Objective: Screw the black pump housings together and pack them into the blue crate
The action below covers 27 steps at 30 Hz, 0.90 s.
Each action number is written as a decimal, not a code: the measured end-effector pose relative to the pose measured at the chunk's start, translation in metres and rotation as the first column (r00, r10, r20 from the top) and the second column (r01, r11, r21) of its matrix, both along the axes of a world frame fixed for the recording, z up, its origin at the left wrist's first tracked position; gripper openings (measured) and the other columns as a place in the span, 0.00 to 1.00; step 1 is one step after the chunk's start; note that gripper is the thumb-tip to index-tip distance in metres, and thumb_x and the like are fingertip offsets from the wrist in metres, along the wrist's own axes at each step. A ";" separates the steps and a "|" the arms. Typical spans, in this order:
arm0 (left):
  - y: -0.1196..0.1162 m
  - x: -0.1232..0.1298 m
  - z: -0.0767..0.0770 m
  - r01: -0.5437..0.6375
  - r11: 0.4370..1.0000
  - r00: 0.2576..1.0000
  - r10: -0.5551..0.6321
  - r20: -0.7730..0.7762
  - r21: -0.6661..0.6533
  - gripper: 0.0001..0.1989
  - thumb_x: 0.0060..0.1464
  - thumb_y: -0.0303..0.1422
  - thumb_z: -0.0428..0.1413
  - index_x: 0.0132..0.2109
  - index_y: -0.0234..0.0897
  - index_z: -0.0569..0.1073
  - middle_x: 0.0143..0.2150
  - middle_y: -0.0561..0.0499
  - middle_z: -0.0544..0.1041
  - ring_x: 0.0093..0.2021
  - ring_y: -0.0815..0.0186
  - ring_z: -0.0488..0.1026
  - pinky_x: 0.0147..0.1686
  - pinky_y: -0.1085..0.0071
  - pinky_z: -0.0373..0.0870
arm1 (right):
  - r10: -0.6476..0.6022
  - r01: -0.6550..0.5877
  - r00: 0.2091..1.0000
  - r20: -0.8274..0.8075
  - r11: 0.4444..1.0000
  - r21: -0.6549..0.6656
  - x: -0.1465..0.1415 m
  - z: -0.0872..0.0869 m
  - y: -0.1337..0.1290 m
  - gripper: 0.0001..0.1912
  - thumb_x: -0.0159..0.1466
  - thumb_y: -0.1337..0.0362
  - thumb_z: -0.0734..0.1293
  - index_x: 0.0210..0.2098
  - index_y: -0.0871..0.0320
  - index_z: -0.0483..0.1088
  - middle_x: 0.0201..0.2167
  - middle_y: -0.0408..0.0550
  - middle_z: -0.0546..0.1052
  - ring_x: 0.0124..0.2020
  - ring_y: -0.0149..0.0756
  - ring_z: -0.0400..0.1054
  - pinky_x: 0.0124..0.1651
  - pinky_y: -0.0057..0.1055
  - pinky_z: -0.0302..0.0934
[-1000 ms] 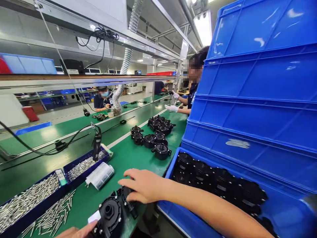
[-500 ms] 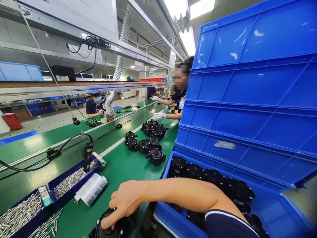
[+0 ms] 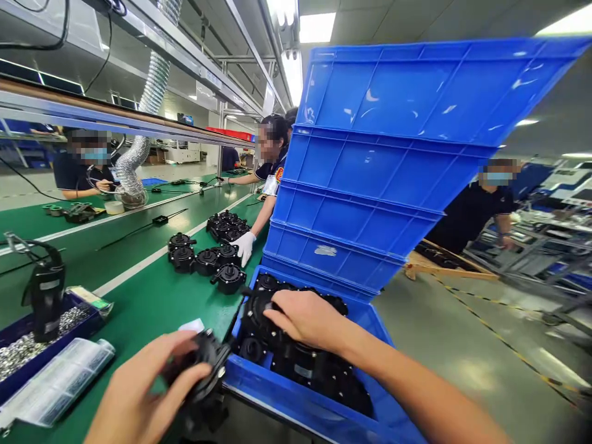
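Note:
My left hand [image 3: 139,382] is closed around a black round pump-like housing [image 3: 210,364], slightly blurred, above the near edge of the green bench. Over the blue bin [image 3: 296,391] at the bench's side, my right hand [image 3: 305,317] has its fingers closed on another black pump-like housing [image 3: 257,313], near the bin's left wall. Under and around that hand lie several more of these black housings [image 3: 319,376]. My right fingertips are partly hidden by the hand itself.
Blue crates [image 3: 370,160] are stacked high behind the bin. Several black housings [image 3: 206,261] stand on the bench [image 3: 152,296], where a co-worker's white-gloved hand [image 3: 244,248] reaches. At left are an electric screwdriver [image 3: 46,296], a tray of small metal parts [image 3: 18,357] and a clear plastic case [image 3: 60,382].
My right hand has moved from a housing on the bench to one in the bin. My left hand has come into view holding a housing. The view has swung right.

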State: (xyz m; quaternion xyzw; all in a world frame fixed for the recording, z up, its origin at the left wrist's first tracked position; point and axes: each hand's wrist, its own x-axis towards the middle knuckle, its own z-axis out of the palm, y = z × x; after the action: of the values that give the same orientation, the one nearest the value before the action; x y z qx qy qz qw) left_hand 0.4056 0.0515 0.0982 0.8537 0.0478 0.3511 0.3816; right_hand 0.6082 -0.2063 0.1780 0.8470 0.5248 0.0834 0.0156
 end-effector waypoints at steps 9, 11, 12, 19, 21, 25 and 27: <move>-0.093 0.190 -0.025 0.229 0.974 0.957 -0.224 -0.186 0.005 0.19 0.57 0.31 0.66 0.55 0.43 0.74 0.39 0.54 0.81 0.37 0.61 0.79 0.40 0.68 0.74 | -0.510 0.493 0.854 -0.105 0.857 -0.152 0.047 -0.041 -0.065 0.21 0.77 0.55 0.61 0.39 0.62 0.80 0.40 0.62 0.84 0.44 0.50 0.81 0.41 0.34 0.63; -0.098 0.213 -0.044 0.213 0.974 0.956 -0.191 -0.225 0.077 0.19 0.59 0.30 0.65 0.56 0.42 0.72 0.40 0.52 0.81 0.40 0.59 0.80 0.41 0.67 0.73 | -0.554 0.541 0.822 -0.135 0.832 -0.123 0.058 -0.058 -0.060 0.23 0.77 0.54 0.61 0.37 0.61 0.81 0.41 0.62 0.85 0.44 0.49 0.81 0.41 0.33 0.64; -0.099 0.223 -0.053 0.211 0.972 0.955 -0.183 -0.235 0.099 0.19 0.59 0.30 0.65 0.55 0.41 0.72 0.40 0.51 0.82 0.41 0.58 0.80 0.42 0.66 0.73 | -0.574 0.564 0.805 -0.152 0.819 -0.108 0.062 -0.067 -0.056 0.23 0.76 0.54 0.61 0.37 0.61 0.81 0.41 0.63 0.85 0.45 0.50 0.82 0.42 0.33 0.64; -0.098 0.256 -0.094 0.240 0.959 0.949 -0.198 -0.245 0.154 0.10 0.64 0.32 0.59 0.51 0.40 0.72 0.47 0.43 0.82 0.50 0.51 0.80 0.50 0.58 0.76 | -0.665 0.688 0.703 -0.253 0.726 0.001 0.060 -0.118 -0.037 0.25 0.77 0.52 0.60 0.43 0.66 0.81 0.45 0.69 0.84 0.48 0.55 0.81 0.47 0.39 0.68; -0.097 0.252 -0.099 0.258 0.953 0.950 -0.220 -0.224 0.157 0.13 0.67 0.34 0.56 0.56 0.40 0.71 0.53 0.42 0.81 0.56 0.51 0.78 0.57 0.55 0.74 | -0.676 0.708 0.685 -0.271 0.705 0.034 0.057 -0.124 -0.036 0.27 0.76 0.49 0.60 0.46 0.66 0.80 0.45 0.68 0.84 0.49 0.57 0.81 0.47 0.40 0.69; -0.096 0.235 -0.101 0.533 0.798 0.846 -0.501 -0.183 0.281 0.31 0.67 0.31 0.52 0.74 0.43 0.56 0.74 0.42 0.66 0.74 0.54 0.61 0.75 0.47 0.54 | -0.683 0.730 0.667 -0.299 0.679 0.078 0.057 -0.128 -0.035 0.27 0.76 0.47 0.59 0.50 0.64 0.77 0.45 0.66 0.84 0.48 0.54 0.81 0.47 0.39 0.69; -0.098 0.229 -0.101 0.669 0.658 0.743 -0.610 -0.276 0.346 0.44 0.63 0.25 0.53 0.79 0.47 0.43 0.77 0.44 0.60 0.77 0.55 0.57 0.77 0.41 0.43 | -0.681 0.733 0.663 -0.311 0.674 0.089 0.055 -0.126 -0.035 0.26 0.78 0.48 0.56 0.49 0.62 0.76 0.44 0.63 0.84 0.47 0.52 0.81 0.47 0.38 0.68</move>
State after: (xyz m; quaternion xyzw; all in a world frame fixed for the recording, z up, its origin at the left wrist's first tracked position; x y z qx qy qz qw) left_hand 0.6348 -0.0468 -0.0030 0.8985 -0.3072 0.1370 0.2820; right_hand 0.6633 -0.2415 0.0524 0.9844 0.1383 0.0167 -0.1078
